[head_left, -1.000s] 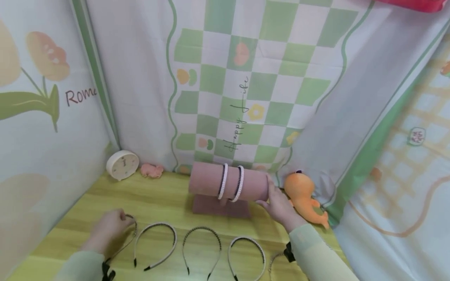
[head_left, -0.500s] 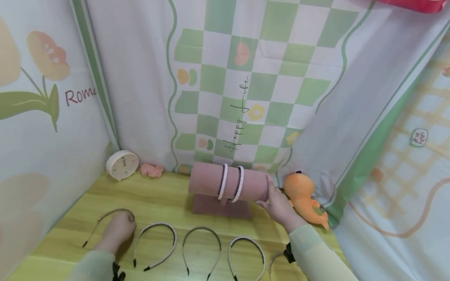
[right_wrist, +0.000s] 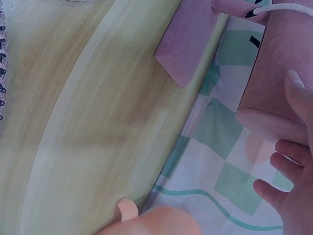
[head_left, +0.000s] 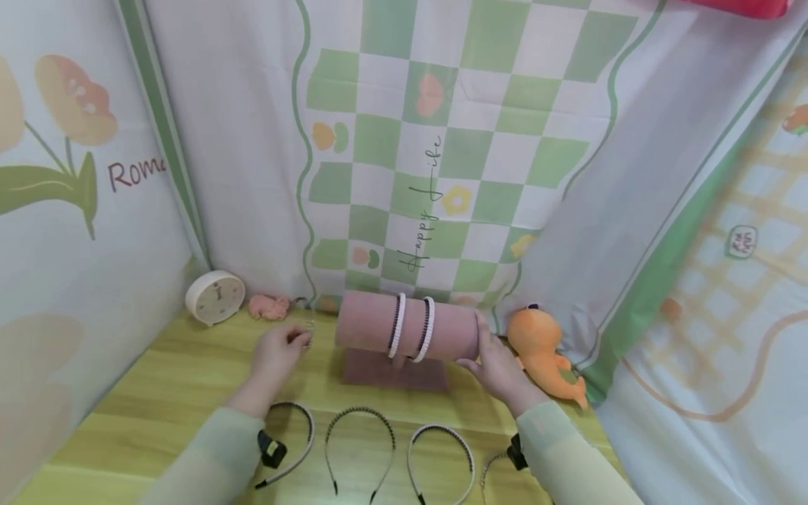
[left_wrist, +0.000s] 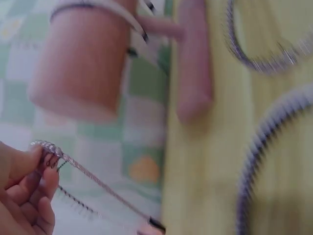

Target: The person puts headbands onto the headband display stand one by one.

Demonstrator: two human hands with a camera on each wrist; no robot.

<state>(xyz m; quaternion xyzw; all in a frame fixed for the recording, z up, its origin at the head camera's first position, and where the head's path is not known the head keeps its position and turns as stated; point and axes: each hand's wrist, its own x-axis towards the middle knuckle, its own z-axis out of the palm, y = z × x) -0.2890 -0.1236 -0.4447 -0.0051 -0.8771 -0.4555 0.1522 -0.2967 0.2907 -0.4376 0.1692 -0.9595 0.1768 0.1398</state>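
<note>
In the head view, my left hand pinches a thin headband with a beaded top and small comb teeth. It is held above the table, left of a pink headband stand. The left wrist view shows the headband's dark tip hanging away from the fingers, with the stand's free roll end just above. Two white headbands with dark inner teeth hang side by side round the roll. My right hand holds the roll's right end, its thumb laid along the pink surface while the other visible fingers extend past the end.
Several headbands lie along the table's front, among them a white one and a thin one. A white clock and pink figurine stand back left. An orange plush toy sits beside the right hand. Checked cloth hangs behind.
My left hand has turned the thin headband over, lifted it from the left of the table and carried it right and back towards the stand. The right hand has stayed at the roll's end.
</note>
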